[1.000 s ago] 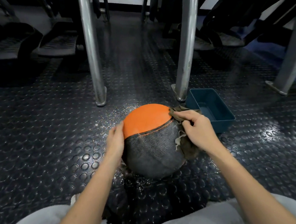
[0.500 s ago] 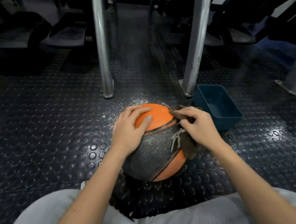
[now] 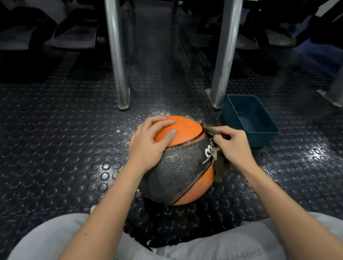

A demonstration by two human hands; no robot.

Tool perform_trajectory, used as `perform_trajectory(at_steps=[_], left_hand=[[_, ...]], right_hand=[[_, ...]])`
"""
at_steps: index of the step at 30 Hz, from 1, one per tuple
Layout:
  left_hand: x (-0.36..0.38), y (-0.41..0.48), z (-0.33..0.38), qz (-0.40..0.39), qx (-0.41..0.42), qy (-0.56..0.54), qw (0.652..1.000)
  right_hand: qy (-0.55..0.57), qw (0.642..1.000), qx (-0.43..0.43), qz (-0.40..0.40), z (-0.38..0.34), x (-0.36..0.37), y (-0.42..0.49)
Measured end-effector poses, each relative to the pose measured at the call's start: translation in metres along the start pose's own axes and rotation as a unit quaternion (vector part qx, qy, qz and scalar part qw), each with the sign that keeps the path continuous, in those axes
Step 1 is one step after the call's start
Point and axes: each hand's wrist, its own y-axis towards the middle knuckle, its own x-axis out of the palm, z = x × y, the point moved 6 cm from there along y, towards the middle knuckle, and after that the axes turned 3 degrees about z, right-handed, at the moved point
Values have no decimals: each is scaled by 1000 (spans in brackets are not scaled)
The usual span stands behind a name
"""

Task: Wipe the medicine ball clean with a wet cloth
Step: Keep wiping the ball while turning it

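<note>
Nearest, the person's grey trousers (image 3: 175, 251) fill the bottom edge. Just beyond the knees the medicine ball (image 3: 181, 169) sits on the studded rubber floor (image 3: 67, 157). The left hand (image 3: 149, 145) lies over the ball's upper left, fingers spread flat on the orange panel, steadying it. The right hand (image 3: 235, 145) has its fingers curled, pinching a brown cloth (image 3: 223, 170) against the ball's right side beside the white printed number.

The wiping looks to be in mid-course. The grey mesh panel facing the camera shows pale specks, so it probably awaits the cloth. The underside is hidden and would need a turn to reach.

Past the ball, glinting specks dot the floor, possibly water. A blue plastic tub (image 3: 249, 122) stands near on the right, and two steel legs (image 3: 116, 52) rise behind.
</note>
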Motion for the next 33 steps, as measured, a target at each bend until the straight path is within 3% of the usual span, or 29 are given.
perform_trajectory(at_steps=[2, 7, 9, 12, 13, 17, 21, 23, 26, 28, 30, 33], left_hand=[[-1, 0, -1, 2, -4, -5, 1000], [-6, -1, -8, 26, 3, -46, 999], [-5, -4, -7, 21, 10, -41, 999], [-2, -6, -4, 16, 18, -14, 1000], [-1, -5, -4, 18, 17, -11, 1000], [-6, -2, -9, 32, -4, -49, 998], [-7, 0, -12, 27, 4, -58, 998], [-4, 0, -8, 7, 17, -35, 999], [0, -1, -2, -8, 24, -7, 1000], [1, 0, -1, -10, 18, -1, 1000], [0, -1, -3, -5, 10, -7, 1000], [-4, 0, -5, 10, 17, -16, 1000]], right_hand=[[-4, 1000, -11, 8, -8, 3, -7], [-42, 982, -181, 11, -46, 13, -39], [-27, 989, -142, 13, -32, 10, -22], [29, 999, 37, -2, -1, 6, 6], [31, 998, 52, -4, 3, 6, 7], [-4, 997, -80, 23, -27, 13, -26], [-40, 972, -225, 56, -46, 16, -54], [-17, 979, -191, 64, -33, 12, -39], [51, 998, 10, 46, -4, 7, -5], [59, 996, 59, 36, 3, 8, 1], [40, 998, -3, 40, -13, 10, -12], [-26, 979, -196, 40, -51, 21, -46]])
